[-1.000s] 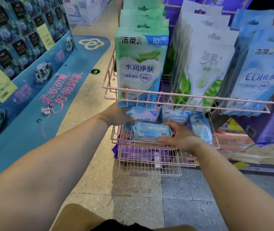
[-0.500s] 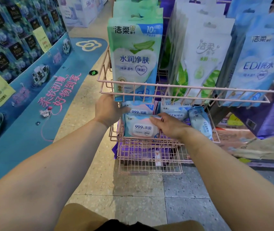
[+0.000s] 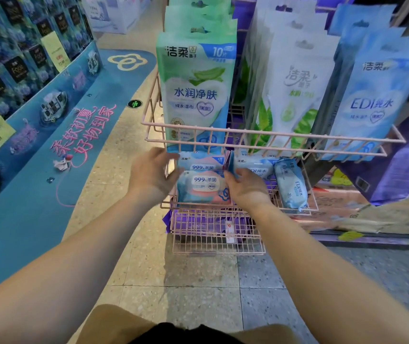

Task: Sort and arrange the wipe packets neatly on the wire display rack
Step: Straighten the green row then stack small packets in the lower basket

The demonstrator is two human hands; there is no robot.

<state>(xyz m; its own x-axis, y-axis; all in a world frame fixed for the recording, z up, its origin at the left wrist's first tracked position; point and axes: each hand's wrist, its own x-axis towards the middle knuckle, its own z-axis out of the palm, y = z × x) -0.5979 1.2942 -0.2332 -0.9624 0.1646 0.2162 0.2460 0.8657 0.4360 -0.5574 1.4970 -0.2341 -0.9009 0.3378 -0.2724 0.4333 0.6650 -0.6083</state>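
A pink wire rack [image 3: 268,140] holds tall wipe packs in its upper basket and small packets in its middle basket [image 3: 295,209]. A pink-and-blue "999" wipe packet [image 3: 203,188] stands face-forward at the front left of the middle basket. My left hand [image 3: 152,173] presses its left edge and my right hand [image 3: 246,191] grips its right edge. A second "999" packet [image 3: 199,162] stands directly behind it. To the right, one blue EDI packet [image 3: 256,167] stands at the back and another [image 3: 290,186] stands on end near the front wire.
Tall green [image 3: 196,90], white [image 3: 295,88] and blue [image 3: 374,95] packs fill the upper basket just above my hands. A lower wire basket [image 3: 217,234] juts forward below. A blue promotional platform [image 3: 56,157] runs along the left; tiled floor lies in front.
The packet that my right hand held flat now stands upright, face forward, in front of the other "999" packet. My left hand has come onto its left edge.
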